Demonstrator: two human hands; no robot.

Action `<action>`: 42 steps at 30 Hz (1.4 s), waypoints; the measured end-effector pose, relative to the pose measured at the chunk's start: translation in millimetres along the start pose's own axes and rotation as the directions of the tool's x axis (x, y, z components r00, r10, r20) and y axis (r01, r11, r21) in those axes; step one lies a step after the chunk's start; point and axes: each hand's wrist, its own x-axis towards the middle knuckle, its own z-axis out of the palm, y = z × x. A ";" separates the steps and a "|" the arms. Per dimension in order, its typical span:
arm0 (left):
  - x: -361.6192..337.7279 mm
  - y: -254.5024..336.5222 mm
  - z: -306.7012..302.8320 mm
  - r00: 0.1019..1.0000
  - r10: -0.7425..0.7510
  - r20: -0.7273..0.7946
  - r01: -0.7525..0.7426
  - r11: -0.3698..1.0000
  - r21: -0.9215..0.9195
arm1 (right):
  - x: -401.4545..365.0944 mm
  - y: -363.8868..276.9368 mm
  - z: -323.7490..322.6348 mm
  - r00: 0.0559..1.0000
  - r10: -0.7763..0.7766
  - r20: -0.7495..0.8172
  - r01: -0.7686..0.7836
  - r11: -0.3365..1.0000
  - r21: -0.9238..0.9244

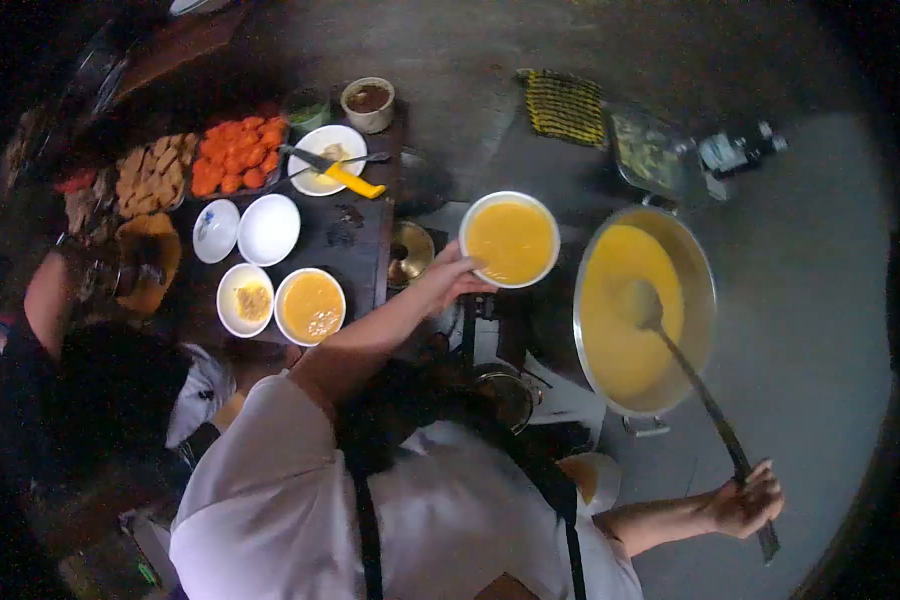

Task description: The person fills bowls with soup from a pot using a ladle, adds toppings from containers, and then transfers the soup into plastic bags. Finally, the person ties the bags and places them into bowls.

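Note:
My left hand (456, 276) grips a white bowl (465, 222) by its near left rim, and yellow-orange soup (511, 243) fills it almost to the top. My right hand (750, 500) is wrapped round the long dark handle of a ladle (705, 392). The ladle's head lies in the yellow soup inside a large metal pot (705, 300), right of the bowl. On the dark table to the left stand a bowl of orange soup (311, 305), a bowl with yellowish bits (245, 300) and two white bowls (269, 230), (216, 231) beside them.
Trays of orange pieces (235, 155) and brown pieces (156, 173) sit at the back left. A yellow-handled knife (345, 178) rests across a white plate (327, 140). A yellow-black cloth (564, 106), a clear container (650, 155) and a bottle (735, 150) lie behind the pot. Another person (80, 400) is at left.

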 end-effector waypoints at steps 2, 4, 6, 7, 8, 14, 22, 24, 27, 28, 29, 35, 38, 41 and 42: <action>-26.0 2.8 -30.7 0.987 0.064 -0.148 -0.068 0.997 -0.026 | 4.8 27.9 25.9 0.975 0.069 0.210 -0.058 0.997 -0.056; -44.7 -4.8 -66.3 0.952 0.116 -0.283 -0.132 0.990 -0.038 | 4.3 52.1 44.7 0.812 0.195 0.550 -0.083 0.972 -0.221; -54.6 -19.0 -101.8 0.908 0.186 -0.375 -0.253 0.958 -0.138 | -0.6 72.0 65.7 0.642 0.368 0.673 -0.058 0.898 -0.436; -58.2 -21.5 -109.5 0.906 0.187 -0.380 -0.257 0.956 -0.142 | -3.3 91.1 63.2 0.628 0.432 0.647 -0.014 0.838 -0.546; -60.6 -24.4 -117.5 0.842 0.204 -0.499 -0.318 0.936 -0.153 | -14.5 117.6 56.2 0.619 0.489 0.614 0.035 0.764 -0.644; -59.6 -24.4 -135.9 0.638 0.327 -0.697 -0.542 0.834 -0.104 | -89.7 302.9 29.2 0.764 0.640 -0.082 -0.605 0.668 -0.432; -40.5 -12.7 -159.4 0.527 0.281 -0.802 -0.642 0.750 -0.160 | -64.8 303.5 92.4 0.757 0.493 -0.428 -0.640 0.690 -0.337; -35.2 -16.2 -174.5 0.542 0.219 -0.811 -0.614 0.763 -0.204 | -45.9 270.6 95.1 0.771 0.445 -0.456 -0.579 0.789 -0.208; -53.8 -4.0 -153.5 0.597 0.084 -0.797 -0.508 0.809 -0.295 | -20.2 225.1 34.4 0.714 0.359 -0.601 -0.474 0.880 -0.038; -73.5 3.3 -141.5 0.771 0.011 -0.637 -0.292 0.894 -0.339 | -12.5 208.4 -8.5 0.733 0.332 -0.593 -0.442 0.896 -0.046; -95.3 14.2 -128.8 0.890 -0.095 -0.446 -0.062 0.944 -0.325 | -9.9 190.4 -44.2 0.752 0.302 -0.586 -0.407 0.912 -0.053; -277.5 46.1 -176.3 0.970 0.001 -0.241 -0.086 0.936 -0.343 | 1.2 63.7 -79.4 0.891 0.387 -0.235 -0.429 0.889 -0.162; -323.8 42.4 -219.0 0.829 -0.172 -0.533 0.127 0.985 -0.121 | -11.2 77.7 7.6 0.774 0.411 -0.481 -0.601 0.717 -0.353; -318.7 27.4 -247.2 0.465 -0.139 -0.874 -0.132 0.966 -0.224 | -32.3 148.8 59.6 0.715 0.439 -0.544 -0.625 0.750 -0.217; -308.8 18.2 -243.7 0.482 0.098 -0.870 -0.311 0.948 -0.065 | -34.4 172.7 52.9 0.777 0.381 -0.501 -0.525 0.832 -0.180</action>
